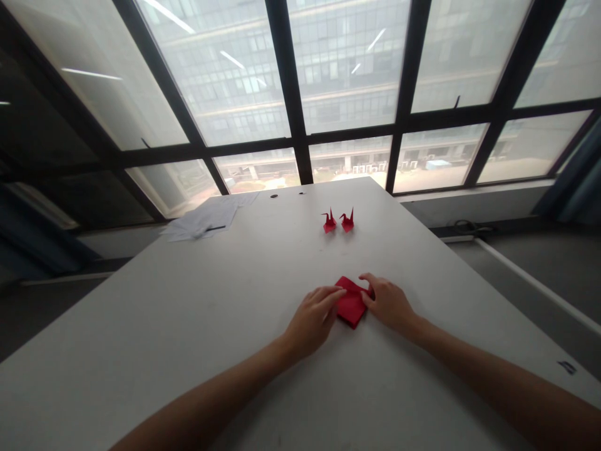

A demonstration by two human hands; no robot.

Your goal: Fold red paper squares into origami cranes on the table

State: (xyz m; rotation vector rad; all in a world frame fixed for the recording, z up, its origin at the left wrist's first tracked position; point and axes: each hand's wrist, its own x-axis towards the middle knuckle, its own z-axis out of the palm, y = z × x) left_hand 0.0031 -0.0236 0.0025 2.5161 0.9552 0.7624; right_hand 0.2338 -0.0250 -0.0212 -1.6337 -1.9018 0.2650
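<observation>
A folded piece of red paper (352, 309), roughly diamond-shaped, lies on the white table between my hands. My left hand (310, 318) is at its left side, fingers together and bent over the paper's edge and upper face. From the right, my right hand (390, 304) pinches the paper's right corner, the thumb on top and the index finger curved along the far side. The fingers cover both side corners of the paper. Farther back stand two red origami cranes, a left one (329, 224) and a right one (347, 223), side by side.
The white table (188, 332) stretches away toward a wall of windows. Loose white sheets (206, 218) lie at its far left with a dark pen (216, 228) on them. A small dark mark (567, 367) is near the right edge. Cables (469, 227) lie beyond the table's right side.
</observation>
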